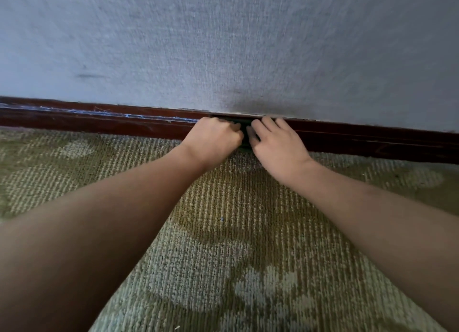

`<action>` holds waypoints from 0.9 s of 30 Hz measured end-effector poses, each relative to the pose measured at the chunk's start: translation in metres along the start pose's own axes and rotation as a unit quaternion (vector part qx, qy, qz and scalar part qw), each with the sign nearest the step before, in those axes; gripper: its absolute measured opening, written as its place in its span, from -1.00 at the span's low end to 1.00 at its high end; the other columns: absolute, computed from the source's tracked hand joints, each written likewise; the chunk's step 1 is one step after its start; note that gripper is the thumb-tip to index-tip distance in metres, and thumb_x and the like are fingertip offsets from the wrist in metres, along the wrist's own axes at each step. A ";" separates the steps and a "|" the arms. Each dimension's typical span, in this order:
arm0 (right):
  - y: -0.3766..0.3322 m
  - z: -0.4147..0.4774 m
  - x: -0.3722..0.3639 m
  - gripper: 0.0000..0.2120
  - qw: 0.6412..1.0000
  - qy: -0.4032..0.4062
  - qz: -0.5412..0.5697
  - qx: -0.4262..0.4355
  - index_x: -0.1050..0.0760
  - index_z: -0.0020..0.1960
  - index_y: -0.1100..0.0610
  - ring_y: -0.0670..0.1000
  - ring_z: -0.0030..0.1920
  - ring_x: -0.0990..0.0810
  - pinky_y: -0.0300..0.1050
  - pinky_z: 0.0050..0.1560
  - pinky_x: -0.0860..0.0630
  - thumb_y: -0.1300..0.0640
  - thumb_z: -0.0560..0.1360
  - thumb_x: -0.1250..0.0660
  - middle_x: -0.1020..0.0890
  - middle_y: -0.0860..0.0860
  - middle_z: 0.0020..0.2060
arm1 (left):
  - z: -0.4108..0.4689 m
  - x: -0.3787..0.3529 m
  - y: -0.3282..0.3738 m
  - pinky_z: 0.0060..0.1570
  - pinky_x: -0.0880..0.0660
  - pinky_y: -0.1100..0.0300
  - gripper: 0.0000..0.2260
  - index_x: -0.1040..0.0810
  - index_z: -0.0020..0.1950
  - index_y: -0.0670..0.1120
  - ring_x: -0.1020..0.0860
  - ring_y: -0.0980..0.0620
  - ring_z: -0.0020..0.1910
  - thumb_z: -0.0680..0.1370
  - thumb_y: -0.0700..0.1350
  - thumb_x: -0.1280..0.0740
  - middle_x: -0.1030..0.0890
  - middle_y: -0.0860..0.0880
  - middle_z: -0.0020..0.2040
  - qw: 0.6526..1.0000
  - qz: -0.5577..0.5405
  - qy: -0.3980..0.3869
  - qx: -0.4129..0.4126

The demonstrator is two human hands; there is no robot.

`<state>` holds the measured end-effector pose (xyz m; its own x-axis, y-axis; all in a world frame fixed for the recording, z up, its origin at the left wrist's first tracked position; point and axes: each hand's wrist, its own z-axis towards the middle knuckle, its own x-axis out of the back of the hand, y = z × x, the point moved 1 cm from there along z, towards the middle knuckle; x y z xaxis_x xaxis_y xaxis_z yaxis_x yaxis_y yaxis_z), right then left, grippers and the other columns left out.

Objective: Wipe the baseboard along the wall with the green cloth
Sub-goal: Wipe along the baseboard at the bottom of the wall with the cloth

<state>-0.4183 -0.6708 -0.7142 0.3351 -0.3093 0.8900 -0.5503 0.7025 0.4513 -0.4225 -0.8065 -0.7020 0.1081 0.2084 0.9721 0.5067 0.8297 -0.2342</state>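
A dark red-brown wooden baseboard runs along the foot of the grey wall, with pale scuffs on its left stretch. The green cloth is pressed against the baseboard at centre, mostly hidden between my hands. My left hand has its fingers curled round the cloth's left side. My right hand lies on the cloth's right side, fingers spread against the baseboard and thumb tucked onto the cloth.
A grey textured wall rises above the baseboard, with a dark smudge at left. Green and beige patterned carpet covers the floor up to the baseboard.
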 end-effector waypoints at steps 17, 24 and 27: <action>-0.003 -0.003 0.001 -0.69 0.998 0.009 -0.019 0.054 -0.47 0.24 0.16 0.01 0.08 -0.48 -0.16 0.03 -0.39 0.18 0.52 -0.19 -0.52 -0.02 0.04 | -0.014 0.000 0.005 -0.21 -0.55 0.12 -0.78 -0.60 0.09 -0.17 -0.62 -0.08 -0.02 0.48 -0.27 -0.26 -0.64 -0.11 0.07 0.999 0.033 0.004 -0.038; -0.012 0.001 -0.016 -0.73 0.998 0.009 -0.036 0.059 -0.60 0.10 0.09 -0.04 0.01 -0.53 -0.21 -0.02 -0.43 0.12 0.42 -0.31 -0.57 -0.09 -0.03 | -0.015 -0.015 -0.003 -0.39 -0.57 0.20 -0.86 -0.68 -0.13 -0.16 -0.65 -0.03 -0.25 0.37 -0.28 -0.36 -0.69 -0.08 -0.18 0.995 0.033 0.025 -0.089; -0.020 0.006 -0.019 -0.84 0.998 -0.009 -0.008 0.061 -0.66 -0.13 0.04 -0.07 -0.09 -0.57 -0.24 -0.09 -0.45 0.08 0.30 -0.39 -0.61 -0.12 -0.14 | -0.015 -0.023 -0.002 -0.33 -0.58 0.19 -0.80 -0.67 -0.09 -0.15 -0.65 -0.03 -0.19 0.40 -0.28 -0.27 -0.69 -0.07 -0.15 0.994 0.037 0.025 -0.100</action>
<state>-0.4185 -0.6827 -0.7395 0.3312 -0.3311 0.8836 -0.6343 0.6151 0.4683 -0.4138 -0.8209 -0.7237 0.1918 0.2354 0.9528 0.6553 0.6920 -0.3029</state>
